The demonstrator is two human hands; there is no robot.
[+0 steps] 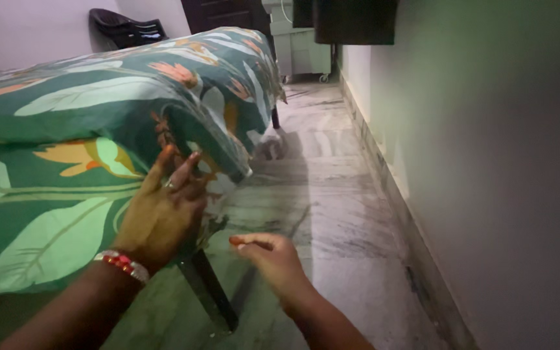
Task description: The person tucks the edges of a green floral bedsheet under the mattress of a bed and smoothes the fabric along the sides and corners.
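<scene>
A green bedsheet (98, 97) with large leaf and orange flower prints covers a bed on the left. My left hand (163, 210), with a ring and a red and white bangle, presses flat against the sheet's hanging edge near the bed's corner, fingers spread. My right hand (270, 256) hovers lower, to the right, over the floor, with fingers loosely curled and nothing in it. A dark bed leg (212, 291) shows below my left hand.
A grey marble floor (332, 194) runs between the bed and a plain wall (487, 162) on the right. A pale green cabinet (299, 45) and a dark door stand at the far end. A black plastic chair (128, 26) sits behind the bed.
</scene>
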